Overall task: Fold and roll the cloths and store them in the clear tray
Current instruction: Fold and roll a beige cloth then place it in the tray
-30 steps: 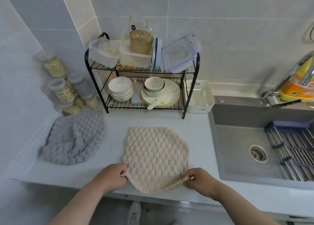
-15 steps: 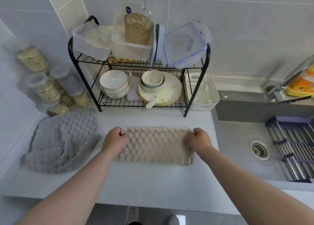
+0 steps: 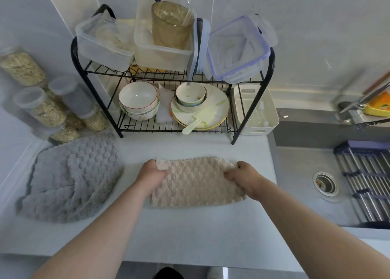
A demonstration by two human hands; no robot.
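A beige waffle cloth (image 3: 196, 182) lies folded in half on the white counter (image 3: 190, 232), in front of the dish rack. My left hand (image 3: 150, 176) grips its left end, fingers curled over the top edge. My right hand (image 3: 244, 178) grips its right end the same way. A grey waffle cloth (image 3: 69, 179) lies spread and rumpled on the counter to the left. The clear tray (image 3: 256, 110) stands empty behind the rack's right leg, next to the sink.
A black wire dish rack (image 3: 168, 101) holds bowls, plates and plastic containers at the back. Jars of grain (image 3: 40, 107) stand in the left corner. The steel sink (image 3: 325, 183) with a roll-up drying rack (image 3: 369, 186) is on the right.
The flat beige cloth was folded in half away from me, its near edge brought up to the far edge. Both hands since slid inward onto the folded cloth's ends.
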